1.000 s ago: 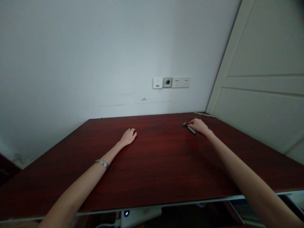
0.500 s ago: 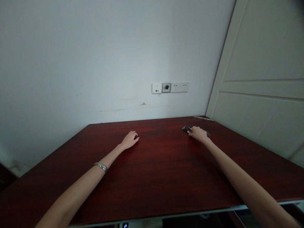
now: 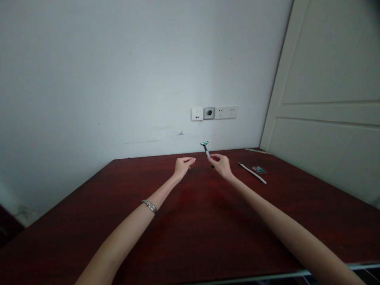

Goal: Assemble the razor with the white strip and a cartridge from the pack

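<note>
A razor [image 3: 207, 151] with a green-edged head and a pale handle is pinched in my right hand [image 3: 221, 164]. It is raised above the table, head up and leaning left. My left hand [image 3: 181, 167] hovers just left of the razor, apart from it. Its fingers stretch toward the razor, thumb and fingertips close to each other, with nothing visible between them. To the right of my right hand, a long thin white stick-like thing [image 3: 252, 173] with a dark tip lies on the table. Beside it is a small clear packet [image 3: 259, 170] with greenish pieces, too small to make out.
The dark red wooden table [image 3: 190, 221] reaches back to a white wall [image 3: 142, 79] with a row of sockets [image 3: 225, 113]. A thin pale strip [image 3: 257, 151] lies at the far right corner. A white panelled door [image 3: 329, 87] borders the right side.
My right hand has lifted the razor and brought it left, uncovering the white stick-like thing and the packet. My left hand has moved right and slightly up, toward the razor.
</note>
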A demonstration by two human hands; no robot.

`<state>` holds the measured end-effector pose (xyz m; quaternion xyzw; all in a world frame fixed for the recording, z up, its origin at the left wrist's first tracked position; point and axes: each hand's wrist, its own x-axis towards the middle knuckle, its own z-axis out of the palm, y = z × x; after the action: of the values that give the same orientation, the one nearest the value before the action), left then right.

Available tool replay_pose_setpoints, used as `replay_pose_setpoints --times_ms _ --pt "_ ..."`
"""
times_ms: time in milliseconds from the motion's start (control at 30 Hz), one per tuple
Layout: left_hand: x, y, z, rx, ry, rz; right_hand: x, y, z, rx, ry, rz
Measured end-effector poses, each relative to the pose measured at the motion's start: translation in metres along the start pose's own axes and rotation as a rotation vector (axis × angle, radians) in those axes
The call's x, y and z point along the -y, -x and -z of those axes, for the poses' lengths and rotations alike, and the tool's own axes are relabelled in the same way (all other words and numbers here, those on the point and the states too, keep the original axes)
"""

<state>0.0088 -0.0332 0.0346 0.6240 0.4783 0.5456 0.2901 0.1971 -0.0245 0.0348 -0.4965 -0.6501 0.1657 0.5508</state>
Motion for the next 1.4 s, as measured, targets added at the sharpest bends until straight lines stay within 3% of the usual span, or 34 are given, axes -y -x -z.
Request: replay_pose_setpoints --times_ms 300,633,767,833,967,1100,1200,1300,1400 --pt "-0.019 0.002 -0.016 -0.074 0.172 0.036 0.025 0.022 -0.033 0.056 -0.289 -0.072" --pt "-0.009 -0.005 -0.015 -0.141 -0.137 0.011 0.015 0.024 -0.051 0.068 -0.254 -0.085" --pt "-0.013 -0.007 -0.003 -0.126 -0.352 0.0 0.016 0.023 -0.046 0.185 -0.234 -0.067" --pt "-0.013 -0.008 0.009 -0.082 -0.473 -0.005 0.013 0.018 -0.035 0.222 -0.188 -0.035" --pt "-0.002 -0.012 0.045 0.018 -0.725 0.061 -0.013 -0.006 0.01 0.149 0.058 0.057" --pt "0.009 -0.013 0.079 0.157 -0.868 0.204 -0.059 -0.032 0.071 0.216 0.42 -0.107" --pt "0.013 -0.011 0.092 0.262 -0.9 0.388 -0.087 -0.036 0.112 0.232 0.708 -0.192" --pt "0.018 -0.009 0.096 0.304 -0.92 0.451 -0.105 -0.031 0.137 0.284 0.827 -0.35" --pt "0.024 -0.009 0.093 0.312 -0.938 0.461 -0.115 -0.024 0.147 0.329 0.868 -0.415"
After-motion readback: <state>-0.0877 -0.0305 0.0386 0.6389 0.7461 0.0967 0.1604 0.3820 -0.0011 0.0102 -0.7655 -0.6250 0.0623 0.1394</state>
